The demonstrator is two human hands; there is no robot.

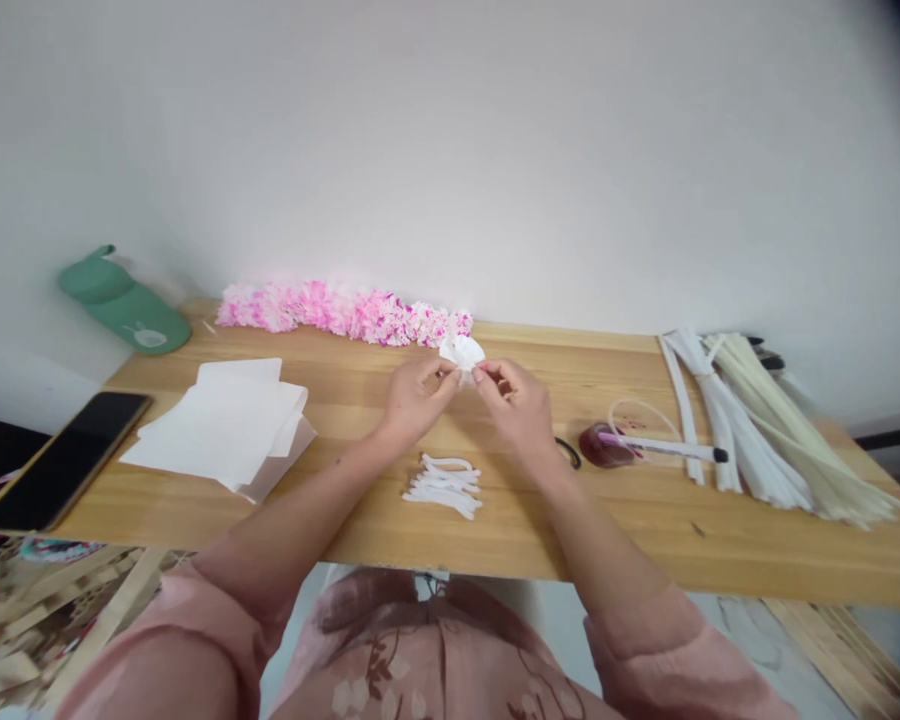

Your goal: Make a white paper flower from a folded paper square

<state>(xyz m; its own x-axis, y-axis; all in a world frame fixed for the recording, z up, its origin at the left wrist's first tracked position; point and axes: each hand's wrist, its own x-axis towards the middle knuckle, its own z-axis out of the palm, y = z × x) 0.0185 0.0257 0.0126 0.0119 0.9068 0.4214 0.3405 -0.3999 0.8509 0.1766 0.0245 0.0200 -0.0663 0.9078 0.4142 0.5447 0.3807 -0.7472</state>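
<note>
Between my fingertips is a white paper flower [462,351], its thin petals fanned upward above the table. My left hand [420,395] pinches its base from the left, fingers closed. From the other side my right hand [516,398] pinches the same base, thumb and forefinger together. Just behind the flower lies a row of pink and white ruffled flowers [345,312] along the wall. Nearer to me, below my hands, rests a small pile of short white fuzzy stems [444,486].
White paper sheets [217,425], a black phone [66,460] and a green bottle [127,305] are at the left. On the right are a small jar of dark red liquid [606,446], a pen [664,447], white strips [742,440] and cream strips [802,430]. Scissors' handle-like black loop [570,453] shows beside my right forearm.
</note>
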